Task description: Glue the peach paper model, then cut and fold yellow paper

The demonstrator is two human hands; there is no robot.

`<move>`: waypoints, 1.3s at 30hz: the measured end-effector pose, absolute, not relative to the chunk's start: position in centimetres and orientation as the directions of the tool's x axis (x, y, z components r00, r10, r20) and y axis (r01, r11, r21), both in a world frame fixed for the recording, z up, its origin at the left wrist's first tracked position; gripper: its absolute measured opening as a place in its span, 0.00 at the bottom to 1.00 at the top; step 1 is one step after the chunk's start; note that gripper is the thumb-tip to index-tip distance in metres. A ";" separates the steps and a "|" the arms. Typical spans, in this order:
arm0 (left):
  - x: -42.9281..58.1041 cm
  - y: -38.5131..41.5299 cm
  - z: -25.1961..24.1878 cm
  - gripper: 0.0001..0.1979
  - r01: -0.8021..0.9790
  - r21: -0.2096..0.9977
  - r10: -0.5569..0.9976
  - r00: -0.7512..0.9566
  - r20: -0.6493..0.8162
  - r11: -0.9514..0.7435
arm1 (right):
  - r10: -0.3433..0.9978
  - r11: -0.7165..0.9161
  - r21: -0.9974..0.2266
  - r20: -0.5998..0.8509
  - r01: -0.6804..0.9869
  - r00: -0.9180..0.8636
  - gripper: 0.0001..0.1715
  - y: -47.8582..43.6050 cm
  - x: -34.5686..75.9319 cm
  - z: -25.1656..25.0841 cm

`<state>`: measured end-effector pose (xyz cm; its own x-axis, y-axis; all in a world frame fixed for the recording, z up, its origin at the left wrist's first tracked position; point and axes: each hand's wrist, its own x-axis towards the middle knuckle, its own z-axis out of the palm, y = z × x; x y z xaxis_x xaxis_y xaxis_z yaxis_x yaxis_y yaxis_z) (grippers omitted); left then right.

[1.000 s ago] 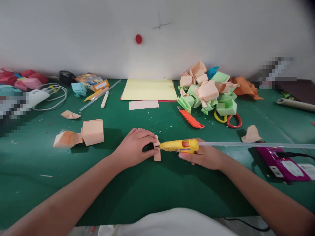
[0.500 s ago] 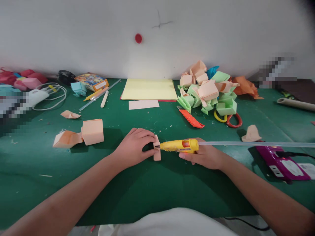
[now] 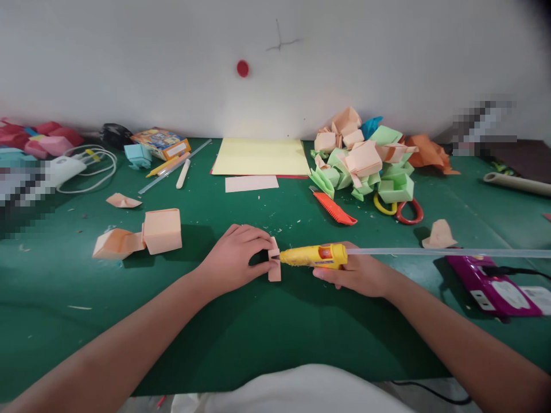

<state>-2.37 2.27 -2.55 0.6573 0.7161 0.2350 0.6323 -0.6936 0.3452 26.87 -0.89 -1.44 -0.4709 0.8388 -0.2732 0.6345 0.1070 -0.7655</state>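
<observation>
My left hand (image 3: 238,257) pinches a small folded strip of peach paper (image 3: 274,272) between thumb and fingers, low over the green table. My right hand (image 3: 359,271) is wrapped round a yellow hot glue gun (image 3: 310,256), whose handle the hand mostly hides. The gun points left, its nozzle tip at the middle of the strip. A long clear glue stick (image 3: 443,252) runs out of its back to the right. Left of my left hand, a peach paper box (image 3: 162,230) stands joined to a folded peach paper piece (image 3: 115,244).
A heap of folded green and peach paper (image 3: 365,158) lies at the back right. In front of it are an orange cutter (image 3: 334,207) and scissors (image 3: 410,211). Yellow paper sheets (image 3: 262,156) lie by the wall. A purple power box (image 3: 495,289) with a cable stands right.
</observation>
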 end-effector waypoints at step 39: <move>-2.4 2.3 -2.6 0.10 0.627 0.336 0.708 0.662 0.243 -0.702 | 0.835 0.160 -0.760 -0.236 0.630 -0.496 0.29 -0.8 26.9 -1.4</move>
<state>-2.40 2.31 -2.61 0.6625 0.7084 0.2434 0.6274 -0.7023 0.3365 26.90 -0.79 -1.36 -0.4963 0.8354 -0.2360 0.6304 0.1599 -0.7596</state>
